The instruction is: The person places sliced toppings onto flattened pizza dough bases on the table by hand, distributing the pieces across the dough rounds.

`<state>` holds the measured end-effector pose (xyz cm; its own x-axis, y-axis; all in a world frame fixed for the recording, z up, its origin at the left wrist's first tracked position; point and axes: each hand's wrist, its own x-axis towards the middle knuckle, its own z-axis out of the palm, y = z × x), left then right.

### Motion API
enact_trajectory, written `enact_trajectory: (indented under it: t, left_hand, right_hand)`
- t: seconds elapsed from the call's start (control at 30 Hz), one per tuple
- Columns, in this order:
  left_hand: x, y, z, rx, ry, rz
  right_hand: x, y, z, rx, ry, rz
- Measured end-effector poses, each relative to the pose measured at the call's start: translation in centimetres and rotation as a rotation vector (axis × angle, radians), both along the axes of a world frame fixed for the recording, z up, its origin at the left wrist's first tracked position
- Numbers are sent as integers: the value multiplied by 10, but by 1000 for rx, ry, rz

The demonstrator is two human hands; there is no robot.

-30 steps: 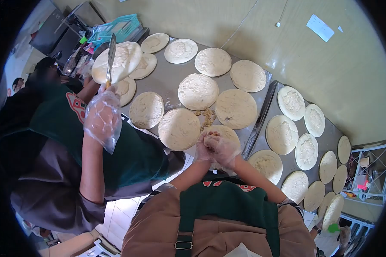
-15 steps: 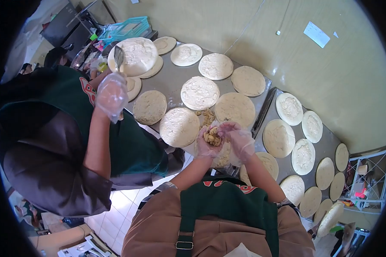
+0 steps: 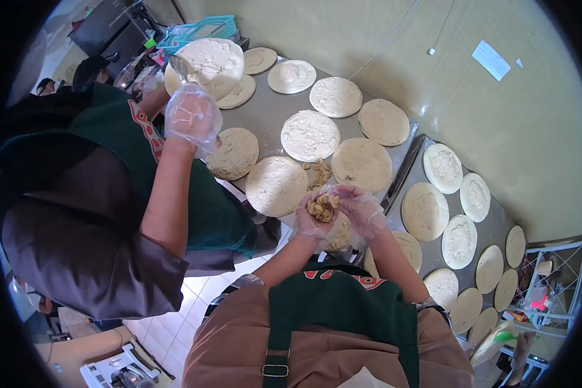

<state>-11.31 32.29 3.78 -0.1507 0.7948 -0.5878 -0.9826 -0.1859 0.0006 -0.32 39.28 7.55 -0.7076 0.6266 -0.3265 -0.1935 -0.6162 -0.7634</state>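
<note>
Both of my hands wear clear plastic gloves and meet above a round dough base (image 3: 336, 237) at the near edge of the metal table. My left hand (image 3: 313, 218) is cupped, palm up, around a pile of light brown filling pieces (image 3: 322, 207). The fingers of my right hand (image 3: 361, 210) are pinched at the pile's right side, against some of the pieces. More loose pieces (image 3: 318, 173) lie on the metal just beyond my hands, between a white-topped base (image 3: 277, 186) and a tan base (image 3: 362, 165).
At left, a co-worker's gloved hand (image 3: 193, 119) holds a spoon by a raised base (image 3: 215, 66). A second metal table (image 3: 437, 258) with several bases extends right. Another person's hand (image 3: 522, 349) is at lower right. A turquoise basket (image 3: 216, 28) stands at upper left.
My hands, first closed together, have parted and show the pieces in my left palm. The co-worker's gloved hand and spoon have moved right and upward.
</note>
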Motion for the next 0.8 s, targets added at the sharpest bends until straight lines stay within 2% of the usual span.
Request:
enact_trajectory:
  t: [0.03, 0.1, 0.23, 0.33, 0.4, 0.5, 0.53, 0.6, 0.63, 0.67, 0.7, 0.8]
  left_hand:
    - [0, -1, 0, -5, -24, -4]
    - [0, -3, -2, -14, -54, -11]
    - [-6, -12, -7, -59, -132, 23]
    - [-12, -19, -13, -45, -152, 23]
    - [-20, -26, -18, -35, -136, 20]
    - [-33, -41, -23, -88, -132, 75]
    - [-36, -47, -22, -106, -119, 97]
    - [-44, -60, -24, -150, -94, 118]
    - [-47, -66, -26, -153, -95, 122]
    - [-49, -72, -28, -163, -86, 128]
    - [-51, -76, -28, -174, -77, 134]
    - [-54, -83, -32, -181, -65, 157]
  right_hand:
    - [-1, 2, 0, -2, -1, 1]
    - [-1, 8, 2, -222, -2, -11]
    - [0, 11, -7, -313, 74, -117]
    - [4, 24, -36, -220, 50, -104]
    - [6, 33, -46, -62, -150, -227]
    - [14, 52, -84, 47, -289, -352]
    - [18, 56, -95, 46, -293, -349]
    - [21, 59, -111, 281, -570, -293]
    - [18, 58, -118, 278, -570, -288]
    - [14, 57, -125, 439, -649, -233]
    - [9, 54, -122, 599, -726, -175]
    - [-9, 46, -116, 722, -804, -156]
